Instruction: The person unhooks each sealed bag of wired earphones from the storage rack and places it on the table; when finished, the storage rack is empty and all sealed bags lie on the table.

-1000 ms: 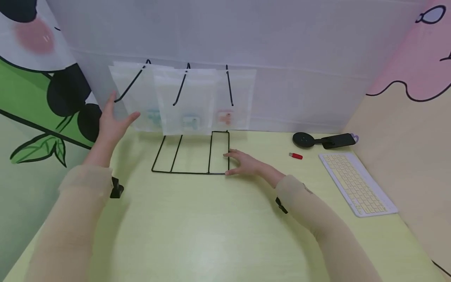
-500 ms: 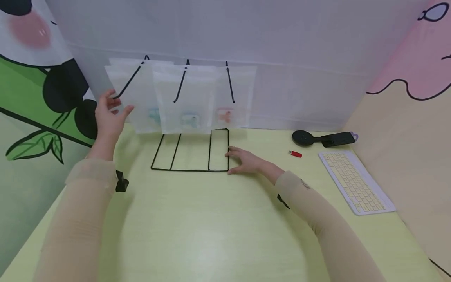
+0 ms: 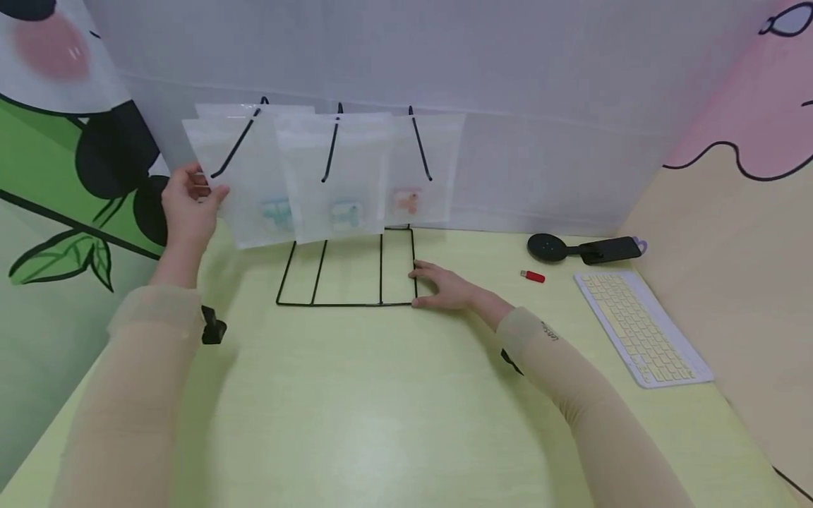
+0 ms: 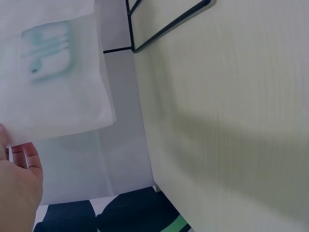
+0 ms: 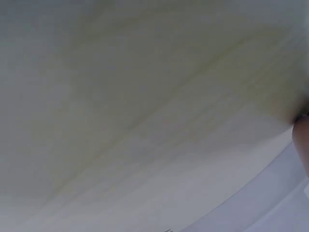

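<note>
Several frosted plastic bags hang from the three black hooks of a wire display rack (image 3: 346, 305). Teal shapes show faintly in the left bag (image 3: 244, 212) and middle bag (image 3: 336, 176), a reddish one in the right bag (image 3: 435, 159). My left hand (image 3: 188, 215) pinches the left bag's outer edge, thumb in front and fingers behind; the left wrist view shows that hand (image 4: 19, 186) at the bag's edge. My right hand (image 3: 444, 288) touches the right side of the rack's base, thumb and fingers spread apart. The right wrist view is blurred, showing little of that hand.
A black round-headed utensil (image 3: 549, 248) lies at the back right, beside a black flat-headed piece (image 3: 612, 251). A red USB stick (image 3: 535, 276) and a white keyboard (image 3: 641, 328) lie nearer. A white curtain (image 3: 540, 127) hangs behind the rack.
My left hand's fingers have closed on the left bag's edge, and the bag's lower part has swung forward. The hooks' front ends have shifted slightly right. My right hand stays at the rack.
</note>
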`<state>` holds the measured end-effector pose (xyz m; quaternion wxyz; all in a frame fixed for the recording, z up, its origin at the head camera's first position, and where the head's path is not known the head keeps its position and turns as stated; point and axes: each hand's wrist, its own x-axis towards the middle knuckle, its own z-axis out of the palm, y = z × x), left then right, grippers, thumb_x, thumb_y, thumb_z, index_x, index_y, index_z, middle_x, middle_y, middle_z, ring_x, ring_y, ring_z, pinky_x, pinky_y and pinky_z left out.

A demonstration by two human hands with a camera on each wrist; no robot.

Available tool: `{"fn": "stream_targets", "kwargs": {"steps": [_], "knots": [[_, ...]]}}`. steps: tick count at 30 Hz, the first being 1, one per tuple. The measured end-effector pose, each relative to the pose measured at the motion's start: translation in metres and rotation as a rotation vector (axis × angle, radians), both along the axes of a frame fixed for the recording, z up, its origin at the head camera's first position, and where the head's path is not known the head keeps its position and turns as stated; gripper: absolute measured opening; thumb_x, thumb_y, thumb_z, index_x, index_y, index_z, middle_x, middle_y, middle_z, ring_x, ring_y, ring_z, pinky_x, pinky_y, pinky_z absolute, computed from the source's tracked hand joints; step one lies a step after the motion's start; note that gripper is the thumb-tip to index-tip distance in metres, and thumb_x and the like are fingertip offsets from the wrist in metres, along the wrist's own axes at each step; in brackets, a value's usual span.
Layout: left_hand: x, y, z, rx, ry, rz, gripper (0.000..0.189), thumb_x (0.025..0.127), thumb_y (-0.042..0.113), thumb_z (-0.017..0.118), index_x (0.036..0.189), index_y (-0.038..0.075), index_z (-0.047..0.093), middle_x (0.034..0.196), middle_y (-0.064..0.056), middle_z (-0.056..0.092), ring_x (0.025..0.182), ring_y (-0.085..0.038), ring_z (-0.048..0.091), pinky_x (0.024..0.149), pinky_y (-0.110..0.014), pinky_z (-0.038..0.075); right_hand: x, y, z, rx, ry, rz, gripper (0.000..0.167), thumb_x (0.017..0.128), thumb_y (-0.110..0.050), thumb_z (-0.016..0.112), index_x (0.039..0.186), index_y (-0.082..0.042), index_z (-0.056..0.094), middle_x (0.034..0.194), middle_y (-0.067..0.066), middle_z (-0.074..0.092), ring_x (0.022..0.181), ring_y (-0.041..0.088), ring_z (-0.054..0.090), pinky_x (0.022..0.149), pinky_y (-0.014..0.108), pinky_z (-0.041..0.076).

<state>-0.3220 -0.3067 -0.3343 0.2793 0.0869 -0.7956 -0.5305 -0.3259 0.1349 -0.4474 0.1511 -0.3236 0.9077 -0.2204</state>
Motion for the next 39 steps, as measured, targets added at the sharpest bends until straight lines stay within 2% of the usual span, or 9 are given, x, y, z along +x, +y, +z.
{"fn": "stream_targets", "kwargs": {"steps": [5, 9, 14, 19, 25, 29, 33, 36, 39], "knots": [[0.005, -0.004, 0.004, -0.035, -0.005, -0.003, 0.028, 0.087, 0.022, 0.067, 0.113, 0.023, 0.058, 0.098, 0.017, 0.050, 0.090, 0.001, 0.048, 0.081, -0.017, 0.041, -0.002, 0.002, -0.002, 0.007, -0.002, 0.017, 0.070, 0.086, -0.048, 0.063, 0.145, -0.022, 0.036, 0.159, 0.000, 0.010, 0.145, 0.023, 0.011, 0.116, 0.044, 0.016], [0.010, -0.006, 0.006, -0.081, 0.020, -0.014, 0.023, 0.086, 0.020, 0.068, 0.107, 0.024, 0.058, 0.096, 0.019, 0.051, 0.087, 0.001, 0.050, 0.075, -0.013, 0.042, -0.002, 0.003, -0.004, -0.009, -0.010, 0.025, 0.070, 0.086, -0.048, 0.064, 0.146, -0.022, 0.036, 0.159, 0.000, 0.009, 0.145, 0.023, 0.010, 0.116, 0.045, 0.015], [0.019, -0.011, 0.009, -0.067, 0.036, -0.047, 0.024, 0.085, 0.017, 0.069, 0.106, 0.023, 0.059, 0.096, 0.018, 0.053, 0.079, 0.001, 0.055, 0.067, -0.007, 0.044, -0.001, 0.001, -0.006, -0.038, 0.018, 0.021, 0.074, 0.086, -0.046, 0.065, 0.147, -0.019, 0.034, 0.158, 0.004, 0.014, 0.145, 0.025, 0.013, 0.116, 0.045, 0.015], [0.027, -0.014, 0.013, -0.076, 0.035, -0.042, 0.021, 0.086, 0.019, 0.068, 0.105, 0.024, 0.060, 0.093, 0.018, 0.053, 0.074, 0.002, 0.054, 0.061, -0.006, 0.044, -0.001, 0.000, -0.008, -0.055, 0.038, -0.011, 0.079, 0.084, -0.047, 0.068, 0.147, -0.016, 0.032, 0.156, 0.007, 0.019, 0.144, 0.026, 0.017, 0.116, 0.043, 0.016], [0.032, -0.011, 0.020, -0.053, 0.134, -0.020, 0.014, 0.085, 0.017, 0.069, 0.094, 0.022, 0.061, 0.088, 0.017, 0.056, 0.069, 0.002, 0.054, 0.055, -0.007, 0.042, -0.001, 0.000, -0.009, -0.063, 0.043, -0.047, 0.082, 0.082, -0.049, 0.069, 0.146, -0.013, 0.033, 0.155, 0.009, 0.023, 0.143, 0.027, 0.020, 0.116, 0.042, 0.017], [0.039, -0.008, 0.025, -0.056, 0.187, -0.024, 0.011, 0.084, 0.016, 0.071, 0.090, 0.019, 0.064, 0.084, 0.017, 0.057, 0.067, 0.003, 0.054, 0.061, -0.007, 0.043, 0.000, 0.000, -0.008, -0.063, 0.043, -0.051, 0.082, 0.082, -0.048, 0.069, 0.146, -0.012, 0.032, 0.155, 0.009, 0.023, 0.143, 0.027, 0.020, 0.116, 0.042, 0.018], [0.042, -0.011, 0.026, -0.083, 0.266, -0.033, 0.010, 0.082, 0.013, 0.073, 0.089, 0.010, 0.067, 0.080, 0.018, 0.058, 0.065, 0.005, 0.055, 0.065, -0.008, 0.044, 0.002, 0.001, -0.008, -0.069, 0.029, -0.055, 0.082, 0.082, -0.048, 0.069, 0.147, -0.013, 0.032, 0.155, 0.008, 0.022, 0.143, 0.027, 0.019, 0.116, 0.043, 0.018], [0.043, -0.014, 0.028, -0.088, 0.311, -0.037, 0.008, 0.082, 0.011, 0.073, 0.088, 0.009, 0.068, 0.080, 0.016, 0.059, 0.065, 0.005, 0.056, 0.063, -0.010, 0.044, 0.001, 0.001, -0.008, -0.071, 0.029, -0.055, 0.082, 0.082, -0.048, 0.069, 0.147, -0.013, 0.032, 0.155, 0.009, 0.022, 0.143, 0.027, 0.019, 0.116, 0.043, 0.017], [0.047, -0.017, 0.031, -0.073, 0.316, -0.031, 0.006, 0.082, 0.012, 0.073, 0.087, 0.014, 0.070, 0.081, 0.014, 0.059, 0.064, 0.005, 0.057, 0.062, -0.009, 0.044, 0.000, 0.001, -0.009, -0.068, 0.028, -0.056, 0.082, 0.082, -0.049, 0.068, 0.147, -0.014, 0.032, 0.155, 0.008, 0.022, 0.143, 0.026, 0.019, 0.116, 0.042, 0.017]]}}
